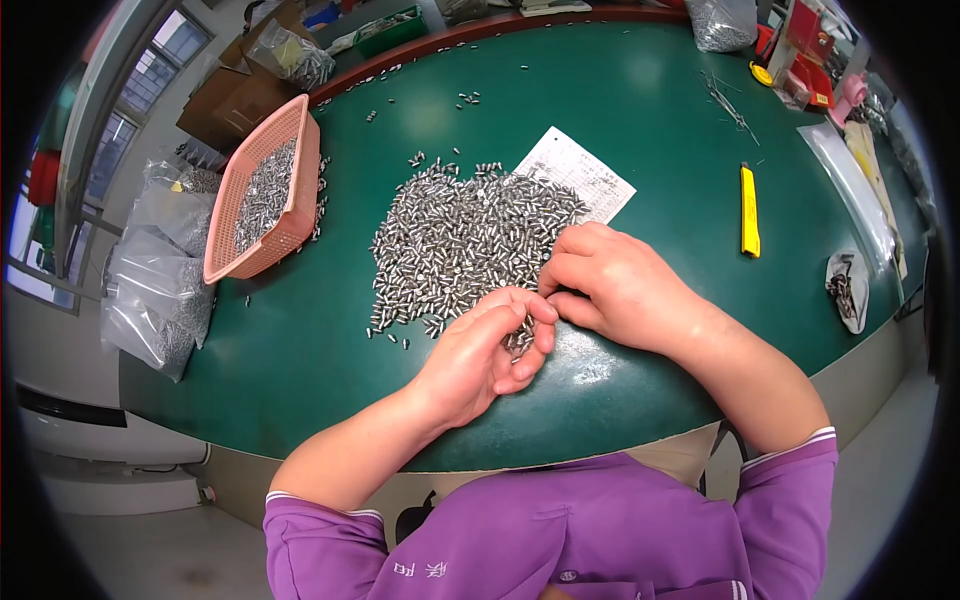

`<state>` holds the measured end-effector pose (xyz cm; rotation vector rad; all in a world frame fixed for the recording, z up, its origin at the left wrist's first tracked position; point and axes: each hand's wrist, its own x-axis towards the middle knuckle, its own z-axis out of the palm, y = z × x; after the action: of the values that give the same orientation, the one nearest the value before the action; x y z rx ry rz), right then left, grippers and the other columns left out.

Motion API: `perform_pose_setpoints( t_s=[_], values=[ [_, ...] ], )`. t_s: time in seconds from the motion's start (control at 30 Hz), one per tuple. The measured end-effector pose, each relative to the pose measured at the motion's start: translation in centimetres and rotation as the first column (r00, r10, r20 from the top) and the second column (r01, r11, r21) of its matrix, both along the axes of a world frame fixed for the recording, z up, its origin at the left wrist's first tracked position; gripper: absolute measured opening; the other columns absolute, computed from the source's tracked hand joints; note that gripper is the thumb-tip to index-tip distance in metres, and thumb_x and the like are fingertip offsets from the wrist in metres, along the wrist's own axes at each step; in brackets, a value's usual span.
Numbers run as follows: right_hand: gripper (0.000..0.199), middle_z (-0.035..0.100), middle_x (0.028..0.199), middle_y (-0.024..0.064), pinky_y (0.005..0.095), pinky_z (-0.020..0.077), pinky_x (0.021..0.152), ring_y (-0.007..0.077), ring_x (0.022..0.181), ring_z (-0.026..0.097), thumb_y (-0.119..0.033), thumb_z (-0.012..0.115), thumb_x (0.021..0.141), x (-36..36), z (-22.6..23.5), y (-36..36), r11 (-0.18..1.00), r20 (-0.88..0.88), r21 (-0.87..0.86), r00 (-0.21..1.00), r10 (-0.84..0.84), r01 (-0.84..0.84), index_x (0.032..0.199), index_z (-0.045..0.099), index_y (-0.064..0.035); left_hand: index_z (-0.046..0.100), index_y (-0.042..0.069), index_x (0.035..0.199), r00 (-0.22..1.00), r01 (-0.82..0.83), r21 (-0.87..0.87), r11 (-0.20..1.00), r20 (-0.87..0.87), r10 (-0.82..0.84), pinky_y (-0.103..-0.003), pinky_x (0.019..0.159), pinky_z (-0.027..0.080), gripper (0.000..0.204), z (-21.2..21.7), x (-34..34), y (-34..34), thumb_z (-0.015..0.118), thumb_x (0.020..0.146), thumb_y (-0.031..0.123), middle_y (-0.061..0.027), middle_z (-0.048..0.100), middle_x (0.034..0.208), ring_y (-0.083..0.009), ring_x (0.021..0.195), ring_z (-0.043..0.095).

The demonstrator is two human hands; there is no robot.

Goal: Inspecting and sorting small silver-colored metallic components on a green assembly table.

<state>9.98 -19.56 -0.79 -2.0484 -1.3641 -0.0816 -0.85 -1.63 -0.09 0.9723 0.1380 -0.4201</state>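
A wide heap of small silvery metal pins (455,235) lies on the green table in front of me. My left hand (490,345) is cupped at the heap's near edge, its fingers curled around several of the same metal pins (520,336). Close beside it, my right hand (610,280) rests at the right edge of the heap, fingers bent and pinched together near the left fingertips. Whatever the right fingers hold is hidden or too small to make out. A printed paper sheet (580,170) lies partly under the heap's far right side.
On the left stands a pink basket (225,235) holding more pins, beside clear bags (150,310) of metal parts. A yellow utility knife (749,212) lies on the right, with thin wires (730,105) beyond it. A small white bag (847,290) sits near the right edge.
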Motion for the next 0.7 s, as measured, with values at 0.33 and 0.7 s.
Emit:
perform_pose_setpoints(
  t_s=[0.33, 0.7],
  values=[
    [0.012, 0.057, 0.087, 0.006, 0.0377, 0.0482, 0.076, 0.0261, 0.086, 0.057, -0.011, 0.07, 0.075, -0.21, 0.26, 0.08, 0.999, -0.059, 0.039, 0.998, 0.021, -0.018, 0.084, 0.063, -0.0079, 0.049, 0.006, 0.097, 0.997, -0.079, -0.064, 0.995, -0.031, 0.077, -0.019, 0.042, 0.028, 0.018, 0.59, 0.17, 0.11, 0.041, 0.101, 0.021, -0.008, 0.051, 0.086, -0.0093, 0.057, 0.039],
    [0.011, 0.059, 0.085, 0.0046, 0.0336, 0.0484, 0.073, 0.0217, 0.083, 0.059, -0.007, 0.071, 0.079, 0.11, 0.76, 0.25, 0.94, -0.199, 0.311, 0.958, 0.209, -0.14, 0.09, 0.068, -0.0079, 0.048, 0.007, 0.105, 1.0, -0.022, -0.003, 1.0, -0.011, 0.022, -0.018, 0.044, 0.029, 0.009, 0.2, 0.17, 0.1, 0.049, 0.1, 0.014, -0.0043, 0.052, 0.086, -0.0051, 0.059, 0.041]
  ],
)
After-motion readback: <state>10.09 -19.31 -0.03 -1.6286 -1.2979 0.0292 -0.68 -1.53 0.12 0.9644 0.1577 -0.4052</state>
